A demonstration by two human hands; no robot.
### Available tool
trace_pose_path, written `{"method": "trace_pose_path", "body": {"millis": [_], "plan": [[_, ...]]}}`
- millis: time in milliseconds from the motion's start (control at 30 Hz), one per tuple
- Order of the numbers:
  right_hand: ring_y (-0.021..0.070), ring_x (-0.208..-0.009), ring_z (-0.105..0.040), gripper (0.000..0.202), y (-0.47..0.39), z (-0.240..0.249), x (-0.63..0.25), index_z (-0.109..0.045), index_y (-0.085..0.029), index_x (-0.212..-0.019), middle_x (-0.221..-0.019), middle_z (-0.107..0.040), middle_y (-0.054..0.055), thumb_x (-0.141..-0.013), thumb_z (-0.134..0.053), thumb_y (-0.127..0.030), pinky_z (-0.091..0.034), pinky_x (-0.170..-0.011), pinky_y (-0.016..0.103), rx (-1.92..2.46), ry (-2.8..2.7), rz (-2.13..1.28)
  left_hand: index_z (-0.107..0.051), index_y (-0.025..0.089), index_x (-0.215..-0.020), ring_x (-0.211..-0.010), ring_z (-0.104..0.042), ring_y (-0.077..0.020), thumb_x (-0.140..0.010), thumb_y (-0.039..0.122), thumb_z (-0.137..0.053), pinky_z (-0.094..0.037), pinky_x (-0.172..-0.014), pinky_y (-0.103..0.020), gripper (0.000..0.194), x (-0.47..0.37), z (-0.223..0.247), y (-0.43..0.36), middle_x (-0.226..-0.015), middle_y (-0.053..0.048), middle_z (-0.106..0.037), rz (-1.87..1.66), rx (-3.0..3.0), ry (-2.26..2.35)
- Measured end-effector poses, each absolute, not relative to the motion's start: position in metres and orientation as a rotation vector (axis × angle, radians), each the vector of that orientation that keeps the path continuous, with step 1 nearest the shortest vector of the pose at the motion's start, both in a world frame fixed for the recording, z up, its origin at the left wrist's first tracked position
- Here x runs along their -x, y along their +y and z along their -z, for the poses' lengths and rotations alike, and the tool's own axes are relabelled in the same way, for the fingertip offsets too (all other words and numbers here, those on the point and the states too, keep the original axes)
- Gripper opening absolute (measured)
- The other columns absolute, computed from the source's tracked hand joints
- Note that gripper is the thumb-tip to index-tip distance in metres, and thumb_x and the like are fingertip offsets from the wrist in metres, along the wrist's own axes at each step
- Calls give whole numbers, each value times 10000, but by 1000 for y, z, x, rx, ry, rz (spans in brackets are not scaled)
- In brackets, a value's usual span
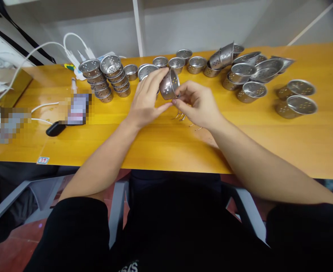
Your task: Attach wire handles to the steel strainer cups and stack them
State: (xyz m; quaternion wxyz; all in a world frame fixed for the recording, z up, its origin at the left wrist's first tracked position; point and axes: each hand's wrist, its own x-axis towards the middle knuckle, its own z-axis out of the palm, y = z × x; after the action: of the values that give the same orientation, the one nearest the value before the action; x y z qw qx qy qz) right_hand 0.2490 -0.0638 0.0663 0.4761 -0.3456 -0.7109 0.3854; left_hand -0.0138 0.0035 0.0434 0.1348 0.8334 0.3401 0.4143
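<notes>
While the left hand (pixel 145 101) holds a perforated metal cup (pixel 167 87) tilted on its side, curled around the wall, the right hand (pixel 199 102) pinches narrow at the rim, thumb and fingers close together. Can't tell if some small part is also caught between those fingertips. Cup is up off the table (pixel 155 151), between both hands, mouth facing right. So this piece reads as mid-work, not finished.

Just below the right hand, a few thin curved wires (pixel 180 116) lie loose on the wood; likely parts not yet used, so probably more pieces to do.

Further out, left side: two upright stacks of nested cups, a left stack (pixel 99 87) and a right stack (pixel 120 82), side by side and neat. Could be the done batch, but whether wires are fitted doesn't show. Behind the hands, single cups (pixel 197 65) stand upright along the back, unstacked.

Right side: a jumbled cup pile (pixel 241 73), some tipped over, plus a pair of cups (pixel 296 108) near the far right; judged as left to handle, status unclear. Overall: partway along, exact count of finished ones not readable.
</notes>
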Motion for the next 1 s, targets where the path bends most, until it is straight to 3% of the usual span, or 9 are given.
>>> {"method": "trace_pose_path", "body": {"millis": [200, 333, 400, 500, 600, 700, 833, 1000], "plan": [[351, -1199, -929, 574, -69, -69, -258, -759, -347, -1165, -1200, -896, 54, -942, -1100, -751, -803, -1153, 617, 760, -1603, -1360, -545, 481, -1898, -1958, -532, -523, -991, 1019, -907, -383, -1673, -756, 1114, 20, -46, 3, -2005, -83, -632, -1102, -2440, 965], [340, -1148, -910, 607, -62, -66, -268, -787, -338, -1118, -1244, -889, 63, -962, -1067, -853, -830, -1068, 578, 808, -1646, -1255, -517, 495, -1900, -1954, -549, -483, -1052, 1012, -835, -377, -1676, -718, 1043, 22, -48, 1, -2016, -50, -620, -1014, -2521, 908], [353, -1174, -895, 604, -59, -64, -273, -837, -358, -1230, -1417, -880, 82, -982, -1038, -871, -833, -1056, 578, 835, -1719, -1050, -549, 481, -1880, -1941, -565, -482, -1054, 1031, -818, -394, -1668, -719, 1028, 22, -47, 0, -1996, -59, -633, -1066, -2519, 857], [423, -1360, -874, 718, -58, -64, -281, -836, -410, -1573, -1715, -786, 109, -1004, -1036, -799, -819, -1157, 629, 830, -1866, -690, -574, 454, -1882, -1902, -603, -494, -1019, 1090, -811, -431, -1644, -735, 1098, 23, -47, 0, -1954, -93, -659, -1122, -2505, 808], [507, -1584, -788, 761, -56, -68, -289, -802, -424, -1735, -1773, -755, 133, -1074, -991, -751, -767, -1291, 723, 747, -2036, -456, -531, 408, -1923, -1837, -663, -504, -997, 1132, -799, -487, -1595, -735, 1206, 26, -49, 0, -1917, -136, -688, -1085, -2519, 779], [529, -1609, -783, 614, -53, -68, -293, -862, -436, -1662, -1809, -744, 127, -1141, -938, -750, -712, -1359, 794, 687, -2116, -363, -563, 377, -1889, -1767, -720, -501, -976, 1153, -803, -534, -1547, -725, 1222, 29, -53, -3, -1855, -154, -740, -1059, -2501, 782], [495, -1550, -833, 413, -50, -64, -294, -932, -419, -1428, -1837, -741, 80, -1189, -892, -753, -700, -1374, 802, 684, -2161, -334, -660, 371, -1838, -1811, -673, -511, -1004, 1112, -821, -482, -1591, -722, 1127, 29, -61, -8, -1882, -157, -741, -1025, -2497, 823], [491, -1627, -797, 345, -50, -63, -294, -939, -418, -1366, -1761, -783, 67, -1151, -981, -684, -668, -1422, 805, 722, -2170, -363, -688, 367, -1854, -1840, -644, -518, -1022, 1070, -845, -470, -1597, -730, 1100, 28, -65, -9, -1913, -156, -722, -983, -2523, 769]]}}
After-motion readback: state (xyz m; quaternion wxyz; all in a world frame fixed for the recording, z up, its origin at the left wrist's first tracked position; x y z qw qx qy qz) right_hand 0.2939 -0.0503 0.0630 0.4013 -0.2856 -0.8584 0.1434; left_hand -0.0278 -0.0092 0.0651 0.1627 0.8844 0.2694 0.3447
